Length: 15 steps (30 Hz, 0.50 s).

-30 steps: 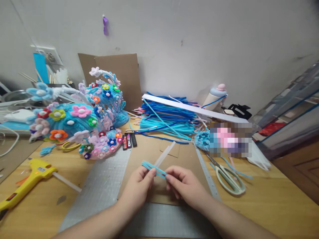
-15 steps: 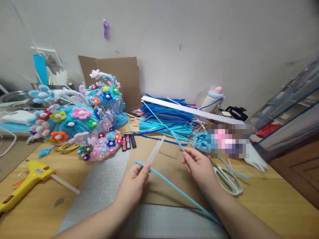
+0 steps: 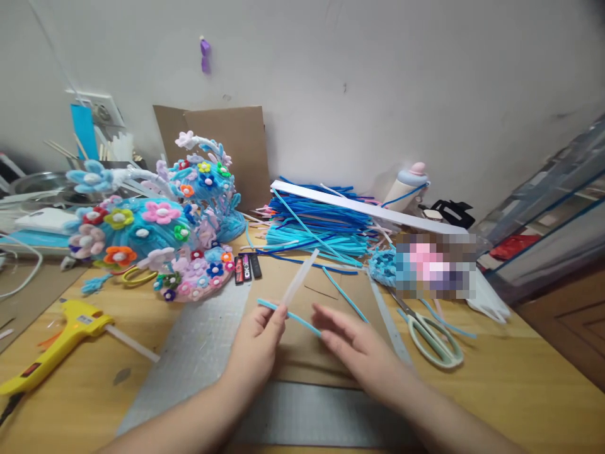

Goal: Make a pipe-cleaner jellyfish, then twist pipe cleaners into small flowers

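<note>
My left hand (image 3: 259, 337) is closed, pinching a frosted translucent strip (image 3: 301, 276) together with a light blue pipe cleaner (image 3: 302, 323). The strip slants up and away from the fingers, and the pipe cleaner crosses its lower end. Fingers apart, my right hand (image 3: 357, 347) hovers by the pipe cleaner, its thumb at or close to it. Beyond that hand a light blue length of pipe cleaner (image 3: 344, 294) shows over the cardboard sheet (image 3: 302, 362); its lower part is hidden, so I cannot tell whether both lengths are one piece.
Scissors (image 3: 432, 337) lie to the right, a yellow glue gun (image 3: 59, 340) to the left. Flower-covered blue pipe-cleaner pieces (image 3: 137, 230) stand at the back left. Behind the cardboard is a pile of blue pipe cleaners (image 3: 321, 221) with a white strip (image 3: 363, 207) across it.
My right hand has let go of the upper pipe cleaner length and moved down and left, its fingers opening beside the piece in my left hand. My left hand keeps its grip.
</note>
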### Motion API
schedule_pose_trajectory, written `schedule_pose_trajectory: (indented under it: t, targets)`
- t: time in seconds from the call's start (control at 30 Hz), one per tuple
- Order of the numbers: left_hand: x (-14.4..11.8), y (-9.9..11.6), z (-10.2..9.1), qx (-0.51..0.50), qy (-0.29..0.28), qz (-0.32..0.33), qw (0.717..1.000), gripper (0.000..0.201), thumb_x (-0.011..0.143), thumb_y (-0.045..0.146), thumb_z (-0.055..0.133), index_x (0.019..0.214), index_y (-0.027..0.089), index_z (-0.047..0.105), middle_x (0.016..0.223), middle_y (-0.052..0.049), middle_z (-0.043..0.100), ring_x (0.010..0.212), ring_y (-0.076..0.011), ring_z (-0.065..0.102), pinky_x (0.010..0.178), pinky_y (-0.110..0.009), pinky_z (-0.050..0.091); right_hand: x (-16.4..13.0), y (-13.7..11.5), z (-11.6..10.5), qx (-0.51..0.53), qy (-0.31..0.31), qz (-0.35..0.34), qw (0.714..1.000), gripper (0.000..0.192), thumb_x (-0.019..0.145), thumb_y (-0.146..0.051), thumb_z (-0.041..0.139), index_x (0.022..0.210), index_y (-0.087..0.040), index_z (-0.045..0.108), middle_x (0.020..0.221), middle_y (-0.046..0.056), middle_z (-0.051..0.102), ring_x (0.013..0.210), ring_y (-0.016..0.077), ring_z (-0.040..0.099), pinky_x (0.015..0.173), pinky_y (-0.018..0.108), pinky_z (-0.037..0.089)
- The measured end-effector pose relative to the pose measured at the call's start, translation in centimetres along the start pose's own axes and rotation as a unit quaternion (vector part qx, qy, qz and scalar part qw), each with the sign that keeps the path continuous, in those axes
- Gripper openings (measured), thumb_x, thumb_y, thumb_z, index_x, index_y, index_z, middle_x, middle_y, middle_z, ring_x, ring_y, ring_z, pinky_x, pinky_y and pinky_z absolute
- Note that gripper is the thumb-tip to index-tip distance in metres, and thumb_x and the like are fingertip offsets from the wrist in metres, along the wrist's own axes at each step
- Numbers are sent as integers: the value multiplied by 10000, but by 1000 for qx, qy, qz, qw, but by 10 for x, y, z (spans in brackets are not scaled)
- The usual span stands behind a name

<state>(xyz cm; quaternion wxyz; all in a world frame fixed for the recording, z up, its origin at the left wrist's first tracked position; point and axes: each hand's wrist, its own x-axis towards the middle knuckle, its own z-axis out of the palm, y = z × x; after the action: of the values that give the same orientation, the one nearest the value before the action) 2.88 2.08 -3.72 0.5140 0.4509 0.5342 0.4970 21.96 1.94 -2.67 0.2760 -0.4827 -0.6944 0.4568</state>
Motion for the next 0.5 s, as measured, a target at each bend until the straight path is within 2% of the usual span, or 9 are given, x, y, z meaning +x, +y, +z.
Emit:
schedule_pose_trajectory:
  t: [0.03,0.07,0.1,0.17,0.2,0.3,0.33,0.4,0.5]
  targets:
    - [0,1,-1,-12,-8,-5,1000,427,748,568,585,695,149,526,502,80,362,468,-64,291,445,-188,232,-2,-2,6,54,-45,39,997,424,881,-365,489,1270,-197,499,915,64,650,809,168,611,708,298,489]
    - [2,3,-2,-27,-10,-11,1000,430,742,572,591,686,153,516,493,84,360,453,-58,280,431,-182,222,-2,-4,9,95,-88,71,989,398,883,-377,478,1228,-183,523,704,9,601,608,131,559,556,246,448]
    - [4,6,-5,-44,-6,-16,999,430,735,573,601,673,158,501,481,89,356,436,-52,265,414,-178,204,0,-4,9,127,-120,91,980,367,883,-390,475,1160,-164,560,576,-38,508,490,99,463,468,208,370]
    - [9,16,-13,-85,25,-18,996,418,727,557,622,667,172,473,462,98,354,400,-43,233,382,-172,164,4,-2,0,165,-132,93,973,340,876,-436,482,1003,-146,606,494,-90,346,418,63,294,407,182,224]
    - [12,22,-17,-104,45,-14,993,410,726,544,631,662,178,457,455,103,349,384,-40,220,369,-171,147,7,1,-8,176,-124,83,973,346,870,-462,488,942,-146,607,495,-96,313,421,57,257,406,184,188]
    - [16,37,-27,-128,93,11,987,406,743,509,633,629,186,416,444,100,358,355,-32,216,348,-169,134,17,14,-36,151,-138,86,975,376,844,-519,500,845,-151,578,493,-100,302,408,48,257,406,181,187]
    - [16,39,-28,-131,102,18,986,407,744,504,634,623,186,411,441,99,361,350,-31,223,344,-166,138,21,21,-44,122,-135,112,977,398,845,-539,473,840,-153,571,487,-93,340,387,49,287,394,180,205]
    - [15,41,-28,-135,108,22,985,411,733,506,646,621,184,416,435,99,364,347,-29,237,341,-158,151,29,35,-56,48,-61,170,982,386,836,-543,437,811,-174,543,508,-62,449,368,72,393,373,188,274]
    - [12,37,-22,-146,82,-2,986,421,688,529,675,642,183,441,420,104,368,337,-25,227,333,-149,151,43,54,-66,0,23,171,985,314,819,-485,462,724,-189,510,482,-54,455,386,100,443,377,201,313]
